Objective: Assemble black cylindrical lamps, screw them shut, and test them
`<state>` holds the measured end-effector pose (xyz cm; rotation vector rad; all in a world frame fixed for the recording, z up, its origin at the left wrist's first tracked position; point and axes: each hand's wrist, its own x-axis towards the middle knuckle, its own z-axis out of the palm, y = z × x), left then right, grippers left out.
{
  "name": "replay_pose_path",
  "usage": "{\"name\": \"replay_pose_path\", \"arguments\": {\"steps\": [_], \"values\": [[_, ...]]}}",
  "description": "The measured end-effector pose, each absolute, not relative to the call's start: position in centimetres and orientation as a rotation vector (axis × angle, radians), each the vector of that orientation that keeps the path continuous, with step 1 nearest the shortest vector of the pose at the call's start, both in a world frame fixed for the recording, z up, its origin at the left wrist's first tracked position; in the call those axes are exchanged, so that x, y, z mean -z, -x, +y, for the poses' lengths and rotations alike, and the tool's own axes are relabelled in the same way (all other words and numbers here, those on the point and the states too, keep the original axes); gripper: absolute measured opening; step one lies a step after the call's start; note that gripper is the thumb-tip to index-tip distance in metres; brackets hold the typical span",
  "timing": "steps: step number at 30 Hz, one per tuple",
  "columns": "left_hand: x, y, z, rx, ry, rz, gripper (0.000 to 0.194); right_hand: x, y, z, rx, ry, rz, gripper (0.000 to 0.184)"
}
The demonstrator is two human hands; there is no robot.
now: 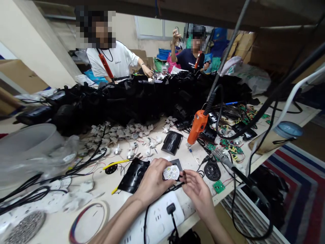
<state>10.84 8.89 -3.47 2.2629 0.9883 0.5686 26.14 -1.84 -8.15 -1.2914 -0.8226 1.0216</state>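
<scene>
My left hand [152,178] is closed around a white LED lens module [171,173] with four round lenses facing up. Beside it, my right hand [199,191] has its fingers curled together, with a small dark piece [184,176] at the fingertips that I cannot make out. A dark grey square frame [177,164] lies just behind the module. To the left of my left hand is a black plastic housing half [134,174], next to pliers with yellow handles [116,164]. Another black housing half [172,142] rests farther back.
An orange electric screwdriver [197,127] hangs over the bench. White motor-like parts [122,132] and black housings [142,101] are heaped behind. A white power strip [162,217] lies at the front edge, green circuit boards [218,186] to the right. Two people sit across the bench.
</scene>
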Motion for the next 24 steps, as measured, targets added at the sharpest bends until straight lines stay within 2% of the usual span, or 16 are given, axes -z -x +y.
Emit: {"name": "replay_pose_path", "arguments": {"steps": [16, 20, 24], "values": [[4.0, -10.9, 8.9, -0.592, -2.231, 1.004, 0.039, 8.1, -26.4, -1.8, -0.951, 1.324, -0.917, 0.041], [3.4, -11.2, 9.0, -0.576, -2.228, 1.012, 0.04, 7.2, -26.9, -0.8, -0.74, 1.484, -1.099, 0.037], [1.8, -10.3, 9.4, -0.524, -2.212, 1.0, 0.06, 4.9, -27.1, 0.5, -0.462, 1.557, -1.4, 0.036]]}}
